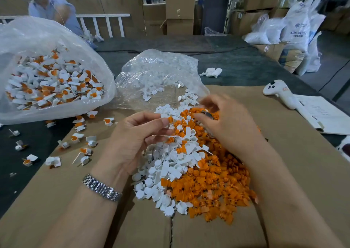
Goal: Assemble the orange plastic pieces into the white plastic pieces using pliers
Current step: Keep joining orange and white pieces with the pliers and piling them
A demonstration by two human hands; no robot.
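A heap of white pieces point(166, 170) and orange pieces point(214, 189) lies on flattened cardboard point(295, 172) in front of me. My left hand point(136, 139), with a metal watch on the wrist, pinches a small white piece point(164, 115) between thumb and fingers above the heap. My right hand point(229, 122) hovers over the orange pieces, fingers curled, blurred by motion. A grey metal tool tip, likely the pliers point(208, 114), shows at its fingers. Assembled white-and-orange pieces point(79, 134) lie scattered to the left.
A big clear bag point(56, 35) of assembled pieces stands at the left. A smaller clear bag point(157, 71) with white pieces lies behind the heap. A white controller point(282, 94) and papers point(325, 115) sit right. A person is at far left; boxes and sacks stand behind.
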